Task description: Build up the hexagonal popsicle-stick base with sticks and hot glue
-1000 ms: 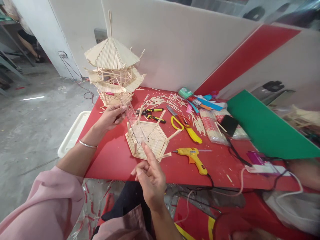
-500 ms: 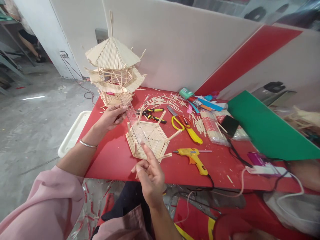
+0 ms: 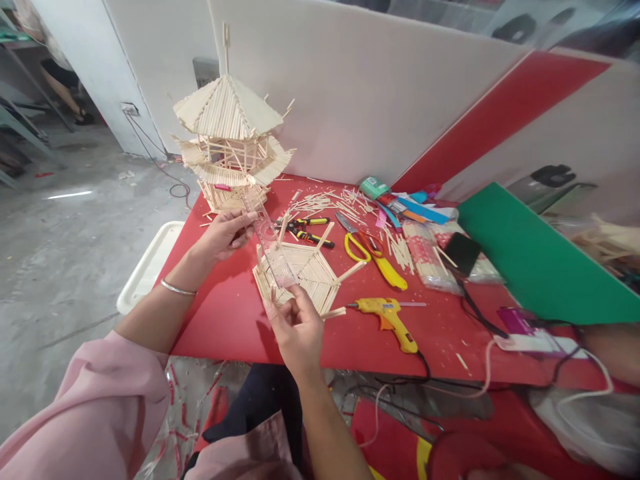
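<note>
My left hand (image 3: 227, 235) pinches the far end of a clear plastic ruler (image 3: 274, 250). The ruler slants over a six-sided base (image 3: 320, 270) made of pale wooden sticks, with short stick posts standing around its rim. At the ruler's near end, my right hand (image 3: 299, 330) has its fingers curled in, the index fingertip on the ruler's corner and the thumb beside a front post. Whether the thumb presses on that post, I cannot tell. Behind the base stands a tiered stick pagoda (image 3: 230, 133) with a pointed roof; a small pink item (image 3: 223, 187) shows at its lower tier.
Pliers (image 3: 313, 233), scissors (image 3: 364, 247) and a yellow glue gun (image 3: 387, 317) lie right of the base on the red table (image 3: 215, 327). Loose sticks (image 3: 320, 201), bagged sticks (image 3: 425, 257) and a black phone (image 3: 460, 253) are farther back. A green board (image 3: 540, 267) leans at right, near another person's arm (image 3: 613, 350).
My right hand has moved up and slightly left. Its extended index finger has bent and its thumb has risen beside the front post. My left hand keeps its hold on the ruler.
</note>
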